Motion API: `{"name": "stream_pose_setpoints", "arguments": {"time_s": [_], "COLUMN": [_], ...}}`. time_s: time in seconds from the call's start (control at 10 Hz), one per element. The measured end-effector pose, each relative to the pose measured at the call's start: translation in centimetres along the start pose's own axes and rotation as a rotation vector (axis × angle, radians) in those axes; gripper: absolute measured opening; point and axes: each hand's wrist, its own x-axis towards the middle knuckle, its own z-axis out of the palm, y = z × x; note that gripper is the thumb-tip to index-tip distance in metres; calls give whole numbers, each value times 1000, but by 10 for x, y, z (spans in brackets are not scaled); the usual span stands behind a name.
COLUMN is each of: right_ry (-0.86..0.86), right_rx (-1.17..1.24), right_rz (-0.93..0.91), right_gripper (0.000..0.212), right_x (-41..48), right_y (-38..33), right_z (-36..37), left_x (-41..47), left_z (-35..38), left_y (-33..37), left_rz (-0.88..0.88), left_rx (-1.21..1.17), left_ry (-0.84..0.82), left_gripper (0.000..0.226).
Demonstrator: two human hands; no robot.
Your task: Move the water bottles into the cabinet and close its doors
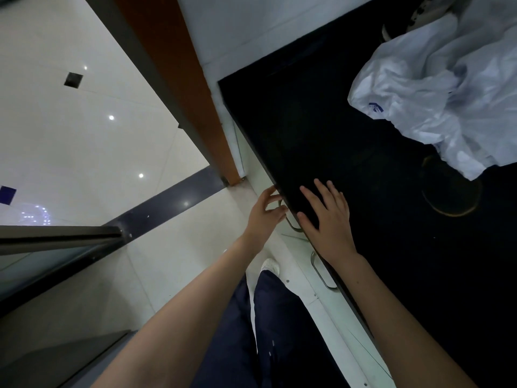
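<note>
The door-closing step is judged in hand: no water bottles are seen, the right hand is laid flat and spread on the counter, the left hand is held bent-fingered at the handle of the cabinet door, its grip indiscernible, and a firm push shut is called for.

There are one left hand, one right hand, two door handles, one plastic bag, one shoe and one bench.

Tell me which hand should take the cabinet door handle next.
Left. The left hand is at the door handle under the counter edge, fingers curled toward it; the right hand lies flat on the black countertop above.
</note>
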Motion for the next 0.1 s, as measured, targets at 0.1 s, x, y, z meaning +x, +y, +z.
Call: {"name": "stream_pose_setpoints", "arguments": {"time_s": [0.1], "right_ry": [5], "right_rx": [111], "right_rz": [44], "right_gripper": [49], "right_x": [1], "right_y": [-10], "right_z": [-19], "left_x": [-14], "left_z": [-6], "left_y": [25], "left_rz": [3], "left_rx": [120], "left_ry": [11], "left_gripper": [37]}}
